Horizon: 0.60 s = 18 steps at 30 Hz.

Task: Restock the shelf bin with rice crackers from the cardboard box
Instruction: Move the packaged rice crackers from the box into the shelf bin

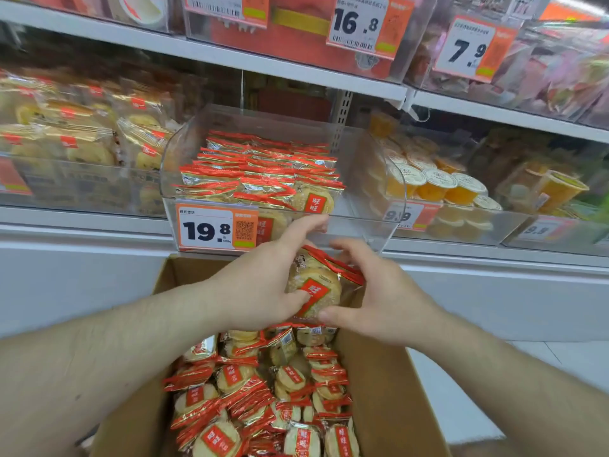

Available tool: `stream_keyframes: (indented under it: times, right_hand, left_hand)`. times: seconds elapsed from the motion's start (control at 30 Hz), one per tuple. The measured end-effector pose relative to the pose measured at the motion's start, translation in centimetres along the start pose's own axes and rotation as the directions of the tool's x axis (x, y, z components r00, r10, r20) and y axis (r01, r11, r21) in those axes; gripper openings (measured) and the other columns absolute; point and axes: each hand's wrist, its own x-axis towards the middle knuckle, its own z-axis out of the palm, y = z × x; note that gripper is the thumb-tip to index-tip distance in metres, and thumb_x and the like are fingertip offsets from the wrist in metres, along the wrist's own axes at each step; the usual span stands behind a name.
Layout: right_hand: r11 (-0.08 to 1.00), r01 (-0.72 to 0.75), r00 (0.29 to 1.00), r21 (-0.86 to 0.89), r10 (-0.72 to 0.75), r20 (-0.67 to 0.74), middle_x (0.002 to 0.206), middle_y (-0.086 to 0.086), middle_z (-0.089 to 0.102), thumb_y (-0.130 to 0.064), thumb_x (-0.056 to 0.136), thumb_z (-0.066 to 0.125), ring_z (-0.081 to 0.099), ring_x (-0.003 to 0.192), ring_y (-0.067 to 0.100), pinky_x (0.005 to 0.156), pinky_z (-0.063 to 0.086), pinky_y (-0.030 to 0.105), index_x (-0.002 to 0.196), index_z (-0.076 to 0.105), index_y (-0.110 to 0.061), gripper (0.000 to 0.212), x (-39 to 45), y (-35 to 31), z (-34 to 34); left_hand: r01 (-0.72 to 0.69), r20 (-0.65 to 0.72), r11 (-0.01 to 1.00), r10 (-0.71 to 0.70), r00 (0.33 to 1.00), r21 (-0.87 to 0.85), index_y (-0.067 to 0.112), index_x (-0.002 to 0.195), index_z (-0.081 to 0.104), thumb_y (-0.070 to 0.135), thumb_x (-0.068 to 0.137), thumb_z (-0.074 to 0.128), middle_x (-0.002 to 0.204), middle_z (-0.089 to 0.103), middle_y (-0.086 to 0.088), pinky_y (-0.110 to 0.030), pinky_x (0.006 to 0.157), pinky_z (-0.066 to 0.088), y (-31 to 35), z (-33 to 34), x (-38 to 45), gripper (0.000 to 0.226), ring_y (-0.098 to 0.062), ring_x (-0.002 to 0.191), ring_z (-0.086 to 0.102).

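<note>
Both hands — left hand (263,285), right hand (379,298) — clasp rice cracker packets (316,285) above cardboard box (379,390), near shelf bin (362,222).

The rice cracker packs (263,390) in my brown cardboard box (379,390) are pale yellow rounds in clear wrap, with red-and-gold foil ends and a red square label with white characters. The clear shelf bin (362,179) carries an orange and white price tag (217,227) with black digits. The shelf (82,222) edge is white.
</note>
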Motion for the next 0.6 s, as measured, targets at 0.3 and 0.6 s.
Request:
stream_keyframes:
  times: [0.3, 0.6]
  right_hand:
    - [0.971, -0.027, 0.944, -0.236, -0.053, -0.326, 0.089, -0.01, 0.064, -0.038, 0.072, 0.083, 0.061, 0.085, 0.017, 0.075, 0.05, 0.034, 0.111, 0.063, -0.024, 0.046, 2.1, -1.5, -6.4]
    - [0.892, -0.06, 0.998, -0.448, 0.047, -0.041, 0.094, -0.007, 0.063, -0.04, 0.071, 0.083, 0.059, 0.091, 0.018, 0.074, 0.044, 0.03, 0.099, 0.06, -0.028, 0.038, 11.4, -2.8, -9.5]
  left_hand:
    - [0.006, -0.39, 0.972, 0.089, 0.916, 0.235, 0.026, 0.143, 0.035, 0.031, 0.084, 0.063, 0.133, 0.045, 0.01, -0.026, 0.107, 0.034, -1.1, -1.9, 0.4, 0.066, -0.007, 0.125, 0.041]
    - [0.14, -0.391, 0.849, 0.083, 0.917, 0.51, 0.015, 0.137, 0.045, 0.026, 0.068, 0.058, 0.129, 0.039, -0.005, -0.047, 0.108, 0.026, -3.7, -1.3, 1.0, 0.071, -0.026, 0.126, 0.03]
